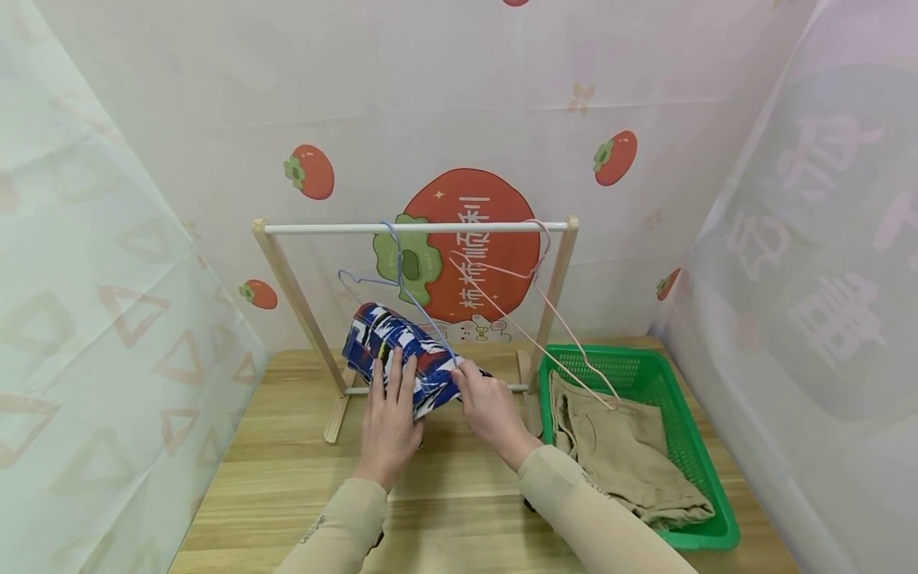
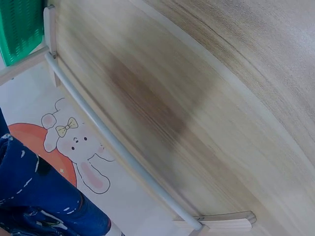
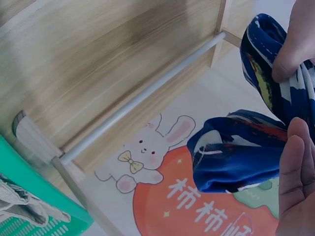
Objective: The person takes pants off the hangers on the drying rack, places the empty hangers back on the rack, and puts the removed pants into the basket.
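The table lies nearest, beneath both forearms. The left hand is not grasping; its extended fingers lie flat on the printed garment, which is held above the table. The right hand pinches the lower end of the blue hanger beside the garment. Caution: the garment is bunched; lifting the left hand too soon could let it slide off the tilted hanger. A hard pull by the right hand could unhook the hanger from the top bar or rock the stand. To the right, the green basket contains a khaki garment. The pink hanger hangs above it; contact cannot be confirmed, and a bumped bar could snag the two. The printed wall stands behind.
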The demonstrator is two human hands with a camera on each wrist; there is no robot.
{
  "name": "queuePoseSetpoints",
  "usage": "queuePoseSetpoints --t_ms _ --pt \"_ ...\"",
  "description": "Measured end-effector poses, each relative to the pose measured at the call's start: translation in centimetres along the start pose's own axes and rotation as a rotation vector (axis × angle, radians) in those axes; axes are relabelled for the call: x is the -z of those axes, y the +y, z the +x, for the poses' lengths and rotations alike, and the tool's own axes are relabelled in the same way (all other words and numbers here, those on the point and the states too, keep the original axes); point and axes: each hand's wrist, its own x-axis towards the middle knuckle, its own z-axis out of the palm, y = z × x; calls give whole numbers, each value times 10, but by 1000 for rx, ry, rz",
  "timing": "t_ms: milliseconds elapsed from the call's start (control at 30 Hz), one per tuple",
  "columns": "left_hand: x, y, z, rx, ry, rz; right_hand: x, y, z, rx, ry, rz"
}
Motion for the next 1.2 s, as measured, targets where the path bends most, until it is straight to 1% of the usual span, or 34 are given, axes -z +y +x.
queuePoseSetpoints --t_ms 167,300,433,567,667,900,1067,1200 --pt "3 1 -1 -16 3 7 0 0 -3 -9 37 42" --pt "3 -1 0 -68 21 3 1 -1 -5 -4 82 94" --pt "4 -2 2 -117 24 -25 1 2 -4 47 157 106" --pt "6 -2 5 -139 34 -54 1 3 -3 103 221 117" --pt "8 -1 7 -153 54 -70 3 3 -1 130 246 140" --pt "14 3 14 -173 75 -69 12 0 1 166 280 151" --pt "19 7 15 -194 83 -70 19 0 1 184 294 190" --pt "23 10 14 -205 86 -79 24 1 -1 177 292 239"
